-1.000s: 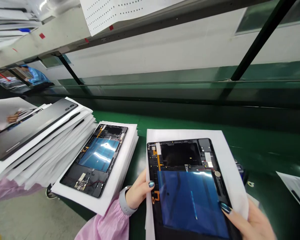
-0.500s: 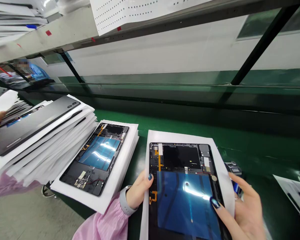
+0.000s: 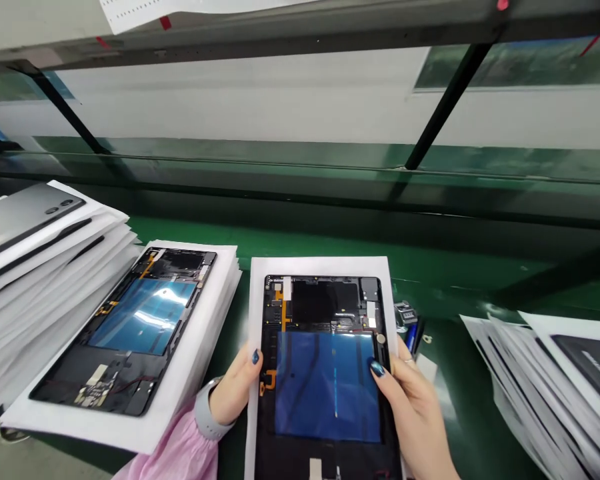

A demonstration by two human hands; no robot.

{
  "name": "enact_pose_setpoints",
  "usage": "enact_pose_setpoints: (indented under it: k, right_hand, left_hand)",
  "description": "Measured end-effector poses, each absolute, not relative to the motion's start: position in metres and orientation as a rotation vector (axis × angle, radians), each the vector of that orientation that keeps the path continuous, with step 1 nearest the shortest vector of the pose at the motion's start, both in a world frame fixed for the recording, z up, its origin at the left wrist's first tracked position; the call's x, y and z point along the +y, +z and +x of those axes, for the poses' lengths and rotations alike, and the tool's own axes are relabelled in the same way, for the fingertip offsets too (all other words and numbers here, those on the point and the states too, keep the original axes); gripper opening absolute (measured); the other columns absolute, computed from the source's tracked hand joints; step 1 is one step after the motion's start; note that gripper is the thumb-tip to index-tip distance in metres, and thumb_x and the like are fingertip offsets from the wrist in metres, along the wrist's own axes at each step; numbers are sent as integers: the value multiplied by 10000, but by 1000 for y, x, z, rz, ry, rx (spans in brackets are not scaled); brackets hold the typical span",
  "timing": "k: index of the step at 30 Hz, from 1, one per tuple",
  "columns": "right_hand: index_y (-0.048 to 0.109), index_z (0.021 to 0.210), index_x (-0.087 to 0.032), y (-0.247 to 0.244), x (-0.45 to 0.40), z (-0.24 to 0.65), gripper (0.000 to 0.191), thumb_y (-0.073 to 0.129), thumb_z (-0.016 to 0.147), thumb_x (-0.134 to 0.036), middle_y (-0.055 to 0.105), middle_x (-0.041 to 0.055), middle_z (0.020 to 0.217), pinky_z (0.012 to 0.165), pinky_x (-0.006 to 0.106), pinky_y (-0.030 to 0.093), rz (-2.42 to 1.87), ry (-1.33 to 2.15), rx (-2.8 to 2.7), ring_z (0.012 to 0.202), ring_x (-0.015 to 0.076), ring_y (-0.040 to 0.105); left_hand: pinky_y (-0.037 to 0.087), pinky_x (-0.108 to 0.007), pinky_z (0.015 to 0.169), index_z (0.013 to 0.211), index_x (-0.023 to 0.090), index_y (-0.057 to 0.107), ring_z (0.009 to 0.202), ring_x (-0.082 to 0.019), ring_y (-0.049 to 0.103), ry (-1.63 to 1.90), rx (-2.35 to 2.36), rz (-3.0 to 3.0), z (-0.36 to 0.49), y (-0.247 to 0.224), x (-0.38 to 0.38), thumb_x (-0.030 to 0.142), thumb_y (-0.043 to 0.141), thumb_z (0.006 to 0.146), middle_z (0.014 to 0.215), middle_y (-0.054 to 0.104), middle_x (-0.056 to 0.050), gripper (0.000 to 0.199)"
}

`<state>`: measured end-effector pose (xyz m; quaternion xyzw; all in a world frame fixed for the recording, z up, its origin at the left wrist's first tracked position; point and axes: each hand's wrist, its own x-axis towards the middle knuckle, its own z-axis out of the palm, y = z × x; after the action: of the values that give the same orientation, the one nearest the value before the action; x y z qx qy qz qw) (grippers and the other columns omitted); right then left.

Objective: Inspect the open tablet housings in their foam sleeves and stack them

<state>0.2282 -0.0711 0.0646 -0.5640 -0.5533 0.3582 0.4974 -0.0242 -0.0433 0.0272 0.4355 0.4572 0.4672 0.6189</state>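
An opened tablet (image 3: 325, 387), its battery under blue film and orange ribbon cables showing, lies on a white foam sheet (image 3: 320, 265) in front of me. My left hand (image 3: 235, 387) grips its left edge, thumb on top. On the right edge my right hand (image 3: 413, 407) closes round tablet and sheet, its thumb resting at the blue film's edge. The fingers beneath are hidden. Just left of my left hand, a second opened tablet (image 3: 135, 320) rests on a stack of white sheets (image 3: 220, 293).
Far left, a tall pile of white sheets (image 3: 80, 267) bears a grey back cover (image 3: 25, 213). More sheets with dark covers between them (image 3: 525, 387) stand at right. A pen (image 3: 419, 335) and small items lie on the green bench (image 3: 430, 287). A shelf beam (image 3: 280, 40) crosses above.
My view has swung right, so things appear further left. The held tablet now sits straighter and shows more of its lower part. Both hands keep their hold.
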Motion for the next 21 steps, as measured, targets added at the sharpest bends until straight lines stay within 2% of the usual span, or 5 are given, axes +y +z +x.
enact_pose_setpoints:
  k: [4,8,11,15,21]
  right_hand:
    - [496,518,-233,65,-71,228,426,566,907,-392,591,41,722,784,337,505,-1388,839,-1322,969,291,604]
    - [527,562,-235,60,-70,227,384,621,884,-420,611,37,744,804,344,501,-1363,839,-1268,953,286,608]
    - [655,899,-267,58,-69,226,158,689,857,-416,695,35,963,832,335,509,-1312,923,-1107,958,252,639]
    - [459,1309,-339,63,-65,228,569,746,824,-419,712,53,1091,767,367,554,-1202,1148,-838,857,241,698]
    - [694,960,-226,62,-58,234,308,788,751,-432,748,69,868,670,341,544,-1276,1232,-841,784,271,707]
  left_hand:
    - [432,-461,1085,1120,198,738,1186,-349,611,1051,1100,949,-19,33,-43,655,660,739,1071,764,-118,600]
    - [446,-468,1076,1127,184,737,1176,-357,620,1070,1089,917,-17,37,-41,652,682,721,1090,761,-126,622]
    - [417,-455,1105,1098,178,749,1196,-348,612,1053,1069,889,-15,43,-38,624,688,739,1101,759,-122,575]
    - [397,-439,1121,1007,174,776,1234,-344,584,1092,1051,863,-10,51,-32,615,697,735,1123,753,-120,524]
    - [419,-415,1091,1051,174,752,1221,-325,582,1101,1210,977,-9,50,-23,616,650,767,1172,733,-103,535]
